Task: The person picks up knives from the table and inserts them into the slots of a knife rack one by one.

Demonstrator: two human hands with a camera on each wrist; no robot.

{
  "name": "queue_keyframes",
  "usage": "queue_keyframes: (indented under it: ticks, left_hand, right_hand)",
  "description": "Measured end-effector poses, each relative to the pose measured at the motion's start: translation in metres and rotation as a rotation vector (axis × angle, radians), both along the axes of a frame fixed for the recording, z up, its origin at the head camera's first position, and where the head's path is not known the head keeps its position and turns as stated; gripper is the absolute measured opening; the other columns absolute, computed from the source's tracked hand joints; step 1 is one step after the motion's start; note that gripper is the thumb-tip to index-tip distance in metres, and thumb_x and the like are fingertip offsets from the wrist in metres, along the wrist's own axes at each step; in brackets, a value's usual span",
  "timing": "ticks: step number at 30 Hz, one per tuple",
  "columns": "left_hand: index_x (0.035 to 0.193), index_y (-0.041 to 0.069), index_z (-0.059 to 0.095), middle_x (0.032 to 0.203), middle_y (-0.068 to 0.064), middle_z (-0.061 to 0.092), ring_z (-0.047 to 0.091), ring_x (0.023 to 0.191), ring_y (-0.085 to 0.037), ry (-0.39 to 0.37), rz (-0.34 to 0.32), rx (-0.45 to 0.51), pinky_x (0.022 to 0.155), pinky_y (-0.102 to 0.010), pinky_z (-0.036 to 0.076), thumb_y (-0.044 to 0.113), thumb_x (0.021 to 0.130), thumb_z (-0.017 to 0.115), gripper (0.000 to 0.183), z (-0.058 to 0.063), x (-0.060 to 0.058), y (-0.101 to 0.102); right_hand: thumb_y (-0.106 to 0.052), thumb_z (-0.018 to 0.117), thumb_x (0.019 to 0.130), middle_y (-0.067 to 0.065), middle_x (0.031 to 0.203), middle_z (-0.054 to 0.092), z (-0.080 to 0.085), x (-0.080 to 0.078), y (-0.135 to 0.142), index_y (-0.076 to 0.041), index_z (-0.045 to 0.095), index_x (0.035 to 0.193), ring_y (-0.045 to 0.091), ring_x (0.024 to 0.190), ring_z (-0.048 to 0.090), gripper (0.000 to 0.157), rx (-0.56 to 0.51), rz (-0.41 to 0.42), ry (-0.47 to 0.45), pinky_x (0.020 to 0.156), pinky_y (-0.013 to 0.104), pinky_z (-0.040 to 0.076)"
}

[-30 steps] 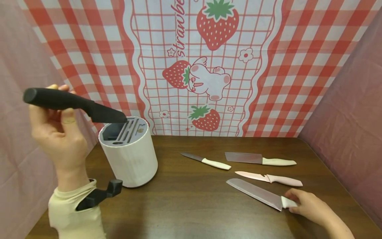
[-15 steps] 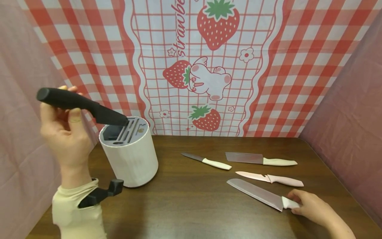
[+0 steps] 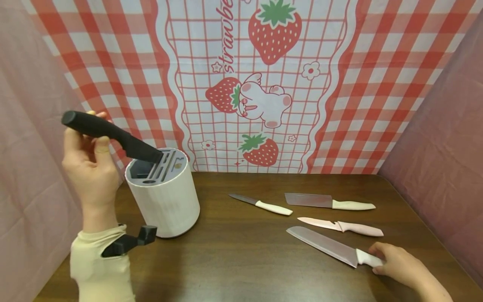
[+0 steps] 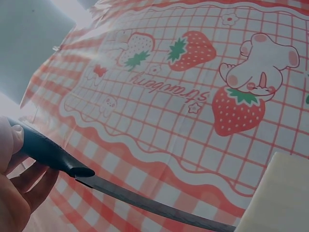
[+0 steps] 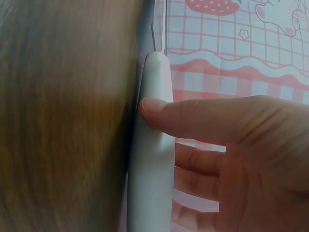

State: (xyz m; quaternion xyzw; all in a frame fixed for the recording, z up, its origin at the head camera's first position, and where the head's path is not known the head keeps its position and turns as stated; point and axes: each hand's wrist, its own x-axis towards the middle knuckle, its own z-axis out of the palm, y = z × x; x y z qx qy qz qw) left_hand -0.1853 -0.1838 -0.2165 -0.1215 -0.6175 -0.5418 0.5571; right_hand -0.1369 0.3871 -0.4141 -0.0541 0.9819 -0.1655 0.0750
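Observation:
My left hand (image 3: 92, 176) grips the black handle of a knife (image 3: 98, 128) at the left. The knife is tilted, its dark blade running down to the slotted top of a round white knife block (image 3: 164, 205); the tip is out of sight there. In the left wrist view the fingers curl round the handle (image 4: 46, 150). At the lower right my right hand (image 3: 403, 266) holds the white handle of a broad-bladed knife (image 3: 322, 244) lying on the table. Seen from the right wrist, the thumb lies across that handle (image 5: 152, 183) with the fingers on its far side.
Several other knives lie on the brown table (image 3: 234, 260): a small white-handled knife (image 3: 273, 207), a cleaver (image 3: 309, 200) and a pink knife (image 3: 360, 227). A checked strawberry cloth (image 3: 264, 105) hangs behind, with pink cloth at both sides.
My left hand has moved right towards the block, and the black knife now tilts more steeply at its top. My right hand has slid slightly right along the handle; that knife stays put.

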Motion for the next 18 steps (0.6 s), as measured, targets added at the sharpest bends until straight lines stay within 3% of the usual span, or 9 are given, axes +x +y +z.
queue_keyframes:
  ticks: [6, 9, 18]
  left_hand:
    - [0.118, 0.005, 0.057, 0.115, -0.009, 0.062, 0.058, 0.105, -0.019, -0.051, 0.03, -0.054, 0.087, -0.023, 0.048, 0.006, 0.089, 0.053, 0.029, 0.0, 0.002, 0.004]
    - [0.117, 0.004, 0.057, 0.114, -0.01, 0.062, 0.059, 0.104, -0.018, -0.056, 0.016, -0.035, 0.087, -0.023, 0.048, 0.006, 0.088, 0.055, 0.03, -0.001, -0.001, 0.004]
    - [0.117, 0.005, 0.057, 0.113, -0.007, 0.063, 0.059, 0.099, -0.013, -0.09, 0.036, -0.05, 0.082, -0.019, 0.047, 0.005, 0.087, 0.056, 0.03, -0.015, -0.022, -0.008]
  right_hand:
    - [-0.022, 0.075, 0.066, 0.011, 0.095, 0.064, 0.0, 0.001, 0.001, -0.003, 0.059, 0.103, 0.03, 0.087, 0.06, 0.045, -0.008, -0.007, -0.019, 0.068, 0.049, 0.047]
    - [-0.02, 0.075, 0.066, 0.009, 0.093, 0.064, 0.001, 0.002, 0.001, -0.003, 0.059, 0.101, 0.025, 0.085, 0.059, 0.043, -0.007, -0.008, -0.014, 0.068, 0.047, 0.047]
    - [-0.023, 0.076, 0.065, 0.011, 0.095, 0.064, 0.002, 0.003, 0.004, -0.004, 0.059, 0.102, 0.026, 0.085, 0.059, 0.045, 0.049, -0.038, -0.04, 0.066, 0.048, 0.046]
